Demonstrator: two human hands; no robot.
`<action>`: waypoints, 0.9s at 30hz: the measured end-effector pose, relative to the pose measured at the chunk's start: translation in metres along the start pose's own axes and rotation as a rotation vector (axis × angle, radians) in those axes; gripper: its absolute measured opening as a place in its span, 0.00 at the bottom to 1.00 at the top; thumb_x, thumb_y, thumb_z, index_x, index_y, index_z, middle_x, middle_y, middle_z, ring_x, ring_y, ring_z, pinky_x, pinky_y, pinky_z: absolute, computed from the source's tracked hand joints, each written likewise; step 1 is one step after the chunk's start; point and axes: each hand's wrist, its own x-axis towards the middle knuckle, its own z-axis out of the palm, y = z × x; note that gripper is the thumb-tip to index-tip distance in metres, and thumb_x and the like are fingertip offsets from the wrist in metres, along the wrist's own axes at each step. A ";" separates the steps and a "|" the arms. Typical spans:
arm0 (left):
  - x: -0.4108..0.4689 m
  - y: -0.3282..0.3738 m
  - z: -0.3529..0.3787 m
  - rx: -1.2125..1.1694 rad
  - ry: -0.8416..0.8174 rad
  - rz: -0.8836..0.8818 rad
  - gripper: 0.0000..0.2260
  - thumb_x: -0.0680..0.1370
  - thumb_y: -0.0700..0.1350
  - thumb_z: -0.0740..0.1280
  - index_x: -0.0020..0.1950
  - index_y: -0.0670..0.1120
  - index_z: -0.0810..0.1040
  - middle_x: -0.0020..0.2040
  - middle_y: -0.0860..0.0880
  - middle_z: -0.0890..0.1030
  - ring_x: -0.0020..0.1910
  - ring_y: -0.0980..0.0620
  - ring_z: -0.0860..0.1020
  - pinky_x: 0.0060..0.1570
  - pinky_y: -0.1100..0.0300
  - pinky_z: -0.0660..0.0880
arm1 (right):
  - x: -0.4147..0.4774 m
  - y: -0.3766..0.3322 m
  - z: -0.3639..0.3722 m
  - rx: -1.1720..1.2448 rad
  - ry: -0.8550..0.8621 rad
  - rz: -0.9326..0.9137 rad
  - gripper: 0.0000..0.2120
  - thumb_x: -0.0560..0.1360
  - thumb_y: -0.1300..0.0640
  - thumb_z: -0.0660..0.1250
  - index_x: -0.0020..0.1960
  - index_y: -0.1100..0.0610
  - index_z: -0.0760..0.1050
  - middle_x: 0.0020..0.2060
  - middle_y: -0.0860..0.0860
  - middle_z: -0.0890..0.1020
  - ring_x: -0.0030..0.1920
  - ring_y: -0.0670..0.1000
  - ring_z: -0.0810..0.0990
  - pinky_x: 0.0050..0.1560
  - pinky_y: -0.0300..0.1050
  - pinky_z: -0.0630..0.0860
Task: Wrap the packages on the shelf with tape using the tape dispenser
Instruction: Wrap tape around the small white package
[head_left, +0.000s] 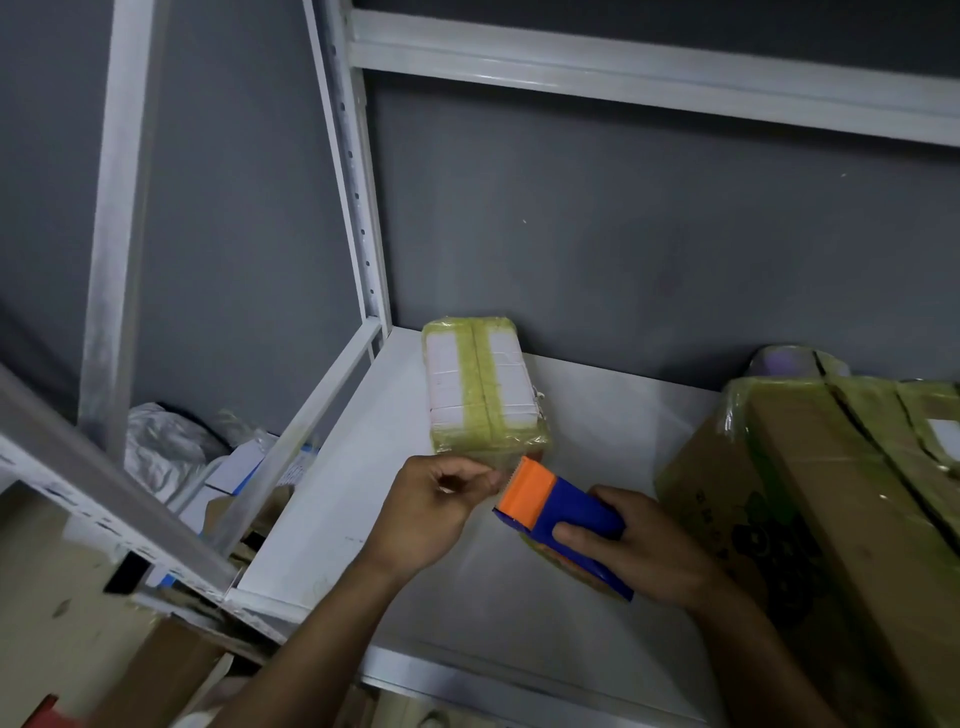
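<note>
A small white package (480, 384) banded with yellowish tape lies on the white shelf (363, 467) near the back wall. Just in front of it my right hand (639, 551) grips a blue tape dispenser (563, 525) with an orange cutter head pointing toward the package. My left hand (434, 512) pinches the tape end at the orange head, fingers curled. A large cardboard box (831, 519) with tape strips stands at the right of the shelf.
A white metal upright (358, 197) and a crossbeam (623, 67) frame the shelf against a grey wall. A tape roll (784, 361) peeks from behind the big box. Below left lie plastic bags (166, 447) and cardboard boxes (156, 670).
</note>
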 end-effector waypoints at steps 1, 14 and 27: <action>0.000 0.000 -0.001 0.010 0.008 -0.008 0.07 0.78 0.42 0.72 0.44 0.52 0.87 0.42 0.58 0.86 0.43 0.62 0.82 0.43 0.73 0.74 | 0.001 -0.001 0.002 0.000 0.014 0.004 0.25 0.72 0.34 0.74 0.49 0.56 0.80 0.39 0.53 0.84 0.40 0.55 0.84 0.42 0.45 0.78; -0.010 -0.017 -0.031 -0.065 0.127 -0.081 0.09 0.78 0.40 0.73 0.41 0.52 0.87 0.39 0.55 0.87 0.38 0.64 0.82 0.40 0.72 0.74 | 0.004 -0.021 0.009 -0.195 0.009 0.034 0.21 0.71 0.36 0.77 0.41 0.53 0.78 0.33 0.48 0.83 0.33 0.46 0.83 0.33 0.32 0.73; 0.004 -0.042 -0.063 -0.099 0.410 -0.103 0.05 0.79 0.46 0.72 0.44 0.53 0.86 0.42 0.58 0.86 0.39 0.61 0.82 0.38 0.75 0.73 | 0.033 -0.058 -0.008 -0.458 0.162 0.003 0.43 0.56 0.10 0.57 0.37 0.51 0.77 0.32 0.39 0.82 0.33 0.41 0.82 0.33 0.38 0.73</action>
